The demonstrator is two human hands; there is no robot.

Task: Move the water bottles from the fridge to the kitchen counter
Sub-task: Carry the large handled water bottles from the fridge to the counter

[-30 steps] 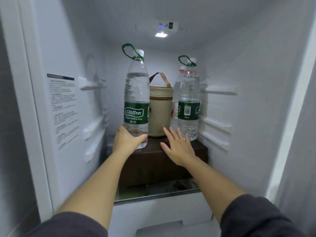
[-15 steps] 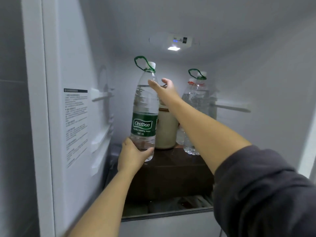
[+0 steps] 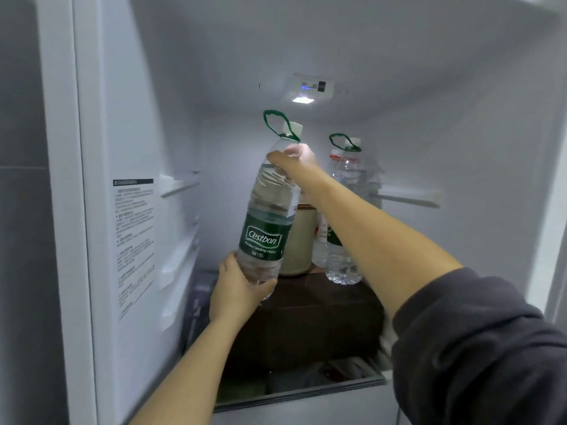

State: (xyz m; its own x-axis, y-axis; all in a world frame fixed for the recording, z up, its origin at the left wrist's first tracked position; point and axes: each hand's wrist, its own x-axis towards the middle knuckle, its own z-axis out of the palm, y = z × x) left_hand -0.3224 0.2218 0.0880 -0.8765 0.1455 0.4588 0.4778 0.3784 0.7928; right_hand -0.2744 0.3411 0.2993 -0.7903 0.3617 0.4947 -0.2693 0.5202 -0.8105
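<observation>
Lifting the near bottle [image 3: 270, 216] out of the fridge [image 3: 138, 118], you have your left hand [image 3: 239, 289] curled under its base and your right hand [image 3: 294, 162] wrapped round its shoulder below the cap. It tilts, its base seemingly just off the brown box [image 3: 322, 317]. Draw it straight toward you, clear of the beige bag [image 3: 299, 240] and the far bottles [image 3: 346, 265] on the right.
</observation>
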